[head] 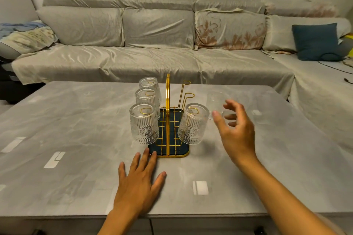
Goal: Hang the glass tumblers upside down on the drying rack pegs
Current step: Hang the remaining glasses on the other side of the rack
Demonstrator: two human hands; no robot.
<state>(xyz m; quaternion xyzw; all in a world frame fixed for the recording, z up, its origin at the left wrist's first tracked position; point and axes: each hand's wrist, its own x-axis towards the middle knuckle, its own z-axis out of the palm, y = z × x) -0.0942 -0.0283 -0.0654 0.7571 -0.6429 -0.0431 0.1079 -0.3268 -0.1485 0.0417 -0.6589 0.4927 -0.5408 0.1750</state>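
Observation:
A gold wire drying rack (167, 101) with a dark blue tray stands mid-table. Three ribbed glass tumblers hang upside down on its left pegs: near (143, 124), middle (147, 101), far (149, 85). One more tumbler (193, 124) hangs on the near right peg. Two right pegs (186, 89) are bare. Another tumbler (216, 105), faint and blurred, stands on the table right of the rack. My right hand (236, 129) hovers beside it, fingers spread, holding nothing. My left hand (140, 183) lies flat on the table, fingertips at the tray's front edge.
The grey marbled table (76, 139) reaches to its near edge at the bottom. Behind it runs a long covered sofa (152, 53) with a blue cushion (316, 41) and a black cable at the right.

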